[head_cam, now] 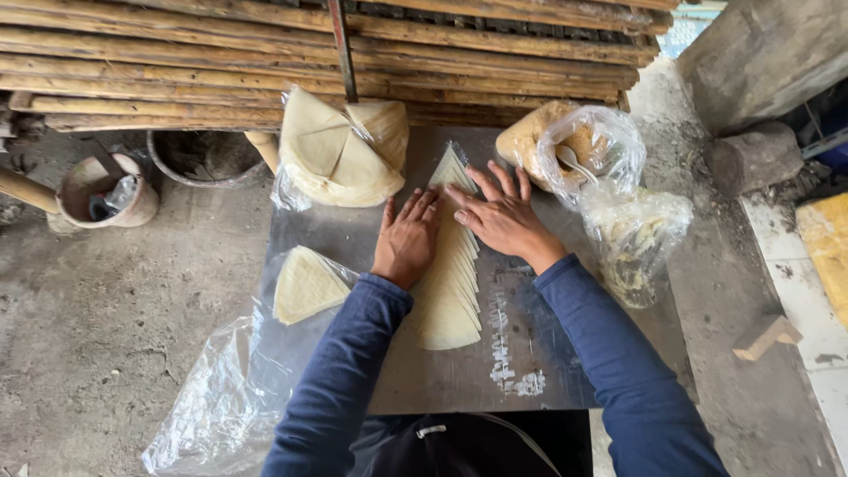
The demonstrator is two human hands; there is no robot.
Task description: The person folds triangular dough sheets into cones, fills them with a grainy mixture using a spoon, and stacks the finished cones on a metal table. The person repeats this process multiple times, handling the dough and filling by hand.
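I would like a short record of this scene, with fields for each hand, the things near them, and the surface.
left hand: left hand flat on the fanned row of pale triangular dough sheets
right hand: right hand flat, fingers spread, on the upper part of the same row
surface: grey metal tabletop
left of row: small stack of pale triangles on clear plastic
above: larger stack of triangles in a clear bag
right: clear bag of crumbly tan filling with a spoon
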